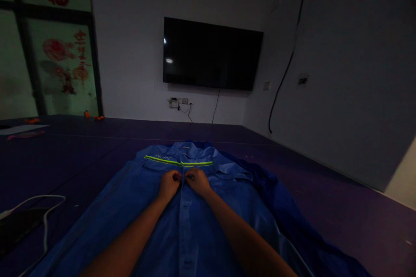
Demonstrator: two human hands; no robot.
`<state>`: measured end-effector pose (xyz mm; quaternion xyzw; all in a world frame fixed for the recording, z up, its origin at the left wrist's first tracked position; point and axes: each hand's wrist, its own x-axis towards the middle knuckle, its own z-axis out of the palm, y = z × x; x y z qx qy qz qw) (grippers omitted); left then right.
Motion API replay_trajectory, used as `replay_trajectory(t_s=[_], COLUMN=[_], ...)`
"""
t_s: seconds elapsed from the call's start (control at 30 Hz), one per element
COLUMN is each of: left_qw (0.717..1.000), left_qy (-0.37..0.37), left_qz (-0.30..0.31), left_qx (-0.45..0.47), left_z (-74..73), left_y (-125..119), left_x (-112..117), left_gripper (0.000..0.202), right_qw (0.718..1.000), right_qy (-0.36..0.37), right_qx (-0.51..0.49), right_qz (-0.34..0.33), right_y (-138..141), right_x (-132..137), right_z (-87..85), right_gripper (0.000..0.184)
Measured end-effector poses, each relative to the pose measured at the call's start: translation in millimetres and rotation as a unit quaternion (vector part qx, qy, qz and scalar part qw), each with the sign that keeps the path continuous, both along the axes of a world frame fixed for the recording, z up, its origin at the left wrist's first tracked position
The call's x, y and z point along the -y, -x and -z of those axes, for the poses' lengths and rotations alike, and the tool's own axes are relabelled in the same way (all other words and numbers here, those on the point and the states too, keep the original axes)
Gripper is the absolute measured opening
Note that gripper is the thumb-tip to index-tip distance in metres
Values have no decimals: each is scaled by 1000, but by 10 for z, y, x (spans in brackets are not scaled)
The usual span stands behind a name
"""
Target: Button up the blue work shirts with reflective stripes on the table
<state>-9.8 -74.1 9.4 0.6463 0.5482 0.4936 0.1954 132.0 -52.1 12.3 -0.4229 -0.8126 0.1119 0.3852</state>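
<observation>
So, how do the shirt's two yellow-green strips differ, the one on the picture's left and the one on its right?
The left strip slants down toward the middle of the shirt; the right strip lies nearly level. The left strip looks longer than the right strip. Pale lettering shows above the left strip, none above the right strip. Both run across the chest.

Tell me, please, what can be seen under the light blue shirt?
Darker blue cloth sticks out along the right side of the shirt; whether it is a separate garment is unclear. Purple floor shows around them. Anything under the shirt's middle is hidden.
</observation>
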Motion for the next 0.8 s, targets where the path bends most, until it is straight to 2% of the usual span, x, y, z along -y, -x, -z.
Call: replay_trajectory(t_s=[0.37, 0.57, 0.8], left_qw=[1000, 1000, 1000], left_qy=[-15, -15, 1], left_qz=[14, -2, -7], left_qx=[11, 17, 8], left_z=[32, 4, -11], left_y=[-12, -29, -21], left_x=[-24, -1, 12], left_gripper=[29, 16, 24], right_qw=[999, 999, 999], right_qy=[1, -3, 31], right_qx=[31, 50, 32], right_qz=[10, 18, 12], right_y=[7, 6, 3], right_x=[-51, -51, -52], right_z=[67, 66, 61], right_gripper=[16, 14, 11])
